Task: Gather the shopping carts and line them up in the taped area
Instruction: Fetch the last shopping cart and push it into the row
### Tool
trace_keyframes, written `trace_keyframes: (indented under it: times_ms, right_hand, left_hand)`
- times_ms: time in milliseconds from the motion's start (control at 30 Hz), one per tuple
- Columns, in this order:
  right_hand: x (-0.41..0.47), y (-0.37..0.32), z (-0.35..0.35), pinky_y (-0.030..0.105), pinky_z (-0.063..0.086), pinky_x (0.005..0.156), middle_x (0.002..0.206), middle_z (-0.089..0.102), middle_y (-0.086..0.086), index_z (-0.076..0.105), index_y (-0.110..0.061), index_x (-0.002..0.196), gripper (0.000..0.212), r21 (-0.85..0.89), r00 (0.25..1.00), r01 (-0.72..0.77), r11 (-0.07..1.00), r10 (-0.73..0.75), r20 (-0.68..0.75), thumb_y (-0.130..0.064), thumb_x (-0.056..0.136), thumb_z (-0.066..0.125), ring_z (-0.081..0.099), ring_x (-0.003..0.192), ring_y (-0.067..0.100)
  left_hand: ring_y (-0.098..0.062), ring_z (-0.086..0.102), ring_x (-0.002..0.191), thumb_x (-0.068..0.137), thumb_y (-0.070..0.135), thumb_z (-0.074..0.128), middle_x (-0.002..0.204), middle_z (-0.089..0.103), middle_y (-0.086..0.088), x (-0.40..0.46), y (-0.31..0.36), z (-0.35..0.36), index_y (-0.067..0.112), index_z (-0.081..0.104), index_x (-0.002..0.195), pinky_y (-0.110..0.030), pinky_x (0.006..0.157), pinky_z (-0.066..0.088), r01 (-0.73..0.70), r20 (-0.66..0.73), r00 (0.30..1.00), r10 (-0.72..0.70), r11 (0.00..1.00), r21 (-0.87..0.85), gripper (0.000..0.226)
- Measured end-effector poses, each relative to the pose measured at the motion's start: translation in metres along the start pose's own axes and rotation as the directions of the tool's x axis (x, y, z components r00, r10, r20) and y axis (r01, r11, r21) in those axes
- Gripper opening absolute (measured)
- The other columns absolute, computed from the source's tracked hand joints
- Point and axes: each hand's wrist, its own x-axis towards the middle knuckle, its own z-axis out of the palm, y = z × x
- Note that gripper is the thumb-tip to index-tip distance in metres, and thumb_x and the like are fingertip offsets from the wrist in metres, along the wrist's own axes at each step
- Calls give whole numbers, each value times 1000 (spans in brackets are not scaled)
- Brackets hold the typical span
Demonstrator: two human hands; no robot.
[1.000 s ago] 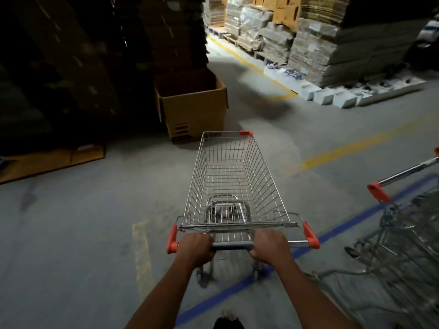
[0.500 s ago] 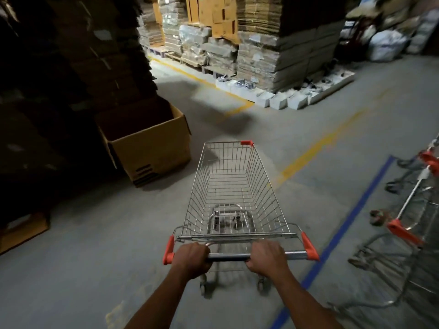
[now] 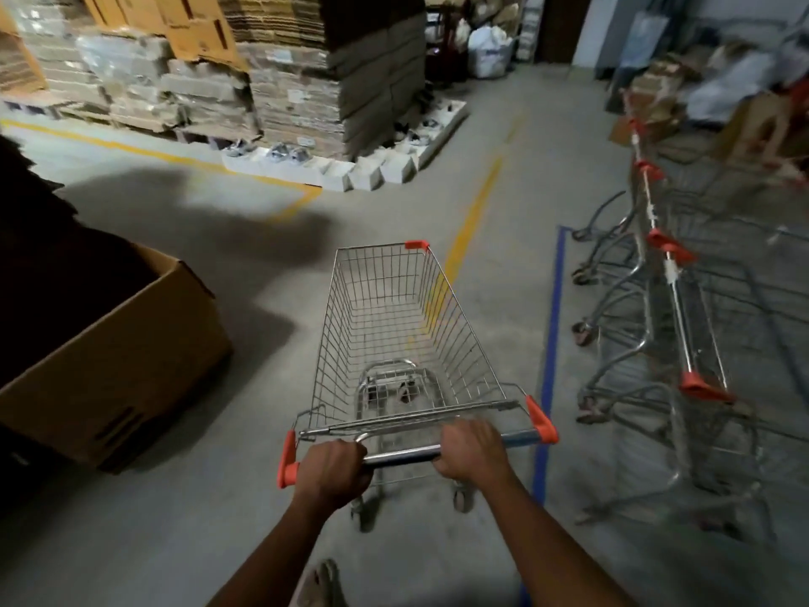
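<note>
At the lower centre of the frame stands an empty silver wire shopping cart with orange corner caps, its basket pointing toward the upper part of the frame. The left hand is curled round the left part of the cart's chrome handle bar, next to the orange end cap. The right hand is curled round the same bar further right; both grips are wrapped tight on the bar, fingers over the top. Both bare forearms reach up from the bottom edge, and a foot shows at the bottom between them.

Just right of the cart a strip of blue tape on the grey concrete floor runs up the frame and turns right at its upper end. The cart stands left of this tape, with its right rear corner close to it. Beyond the tape, along the right side of the frame, a row of silver wire carts with orange handle caps is lined up side by side, blurred.

A painted yellow floor line runs from the cart's far end toward the upper centre. At the left edge sits a large open brown cardboard box. Across the upper left rise tall stacks of flattened cardboard, with low white boxes at their foot.
</note>
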Motion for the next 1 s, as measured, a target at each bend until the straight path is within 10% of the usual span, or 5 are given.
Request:
trace_keyframes:
  times_ms: [400, 1000]
  right_hand:
    - [74, -72, -26, 35, 55, 76, 92, 69, 5, 70, -19, 95, 33, 190, 904, -428, 884, 423, 68, -46, 78, 62, 68, 87, 28]
    - [55, -238, 6, 35, 58, 73, 74, 64, -3, 70, -21, 89, 23, 362, 604, -761, 539, 792, 90, -41, 81, 66, 64, 70, 18]
  left_hand:
    - [-30, 70, 77, 85, 56, 49, 82, 72, -3, 141, -116, -19, 23, 70, 91, -34, 60, 45, -419, -28, 905, 424, 902, 101, 39]
    - [-27, 70, 76, 83, 58, 48, 78, 70, -1, 168, -203, -26, 23, 65, 80, -35, 63, 50, -807, -34, 562, 827, 557, 197, 39]
